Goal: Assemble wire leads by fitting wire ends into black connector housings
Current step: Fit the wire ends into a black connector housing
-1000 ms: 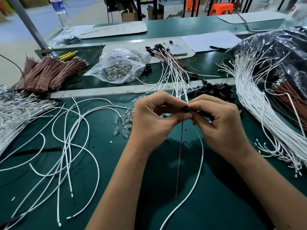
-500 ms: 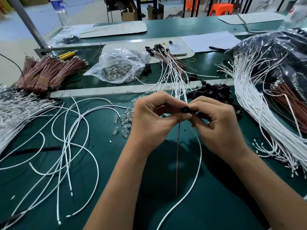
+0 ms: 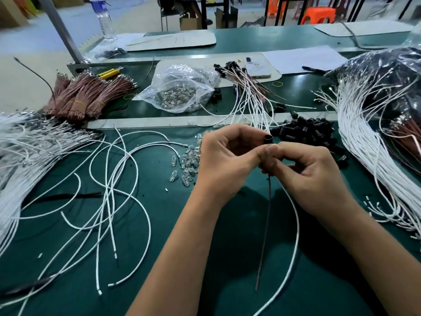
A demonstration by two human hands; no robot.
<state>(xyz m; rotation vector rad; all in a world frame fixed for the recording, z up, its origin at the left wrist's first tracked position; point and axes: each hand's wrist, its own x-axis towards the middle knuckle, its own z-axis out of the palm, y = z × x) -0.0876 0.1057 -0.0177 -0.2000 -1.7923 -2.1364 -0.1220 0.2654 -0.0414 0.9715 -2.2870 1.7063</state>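
Where the brown wire and the white wire entered the black connector housing was hidden behind the thumbs, at centre frame. The left hand curled around the housing from the left, and the right hand pinched the wires just beneath it (thumb pressed against the left thumb). Both wires hung down toward the bottom of the frame, the white one cut off at the lower edge.

The green surface looked matte and soft. Loose white leads looped over its left part; small clear glass bulbs lay beside the left hand. A heap of black housings sat just above the right hand. Bundled brown wires lay at upper left, beside a crinkled clear bag. Orange stools stood blurred at top right.
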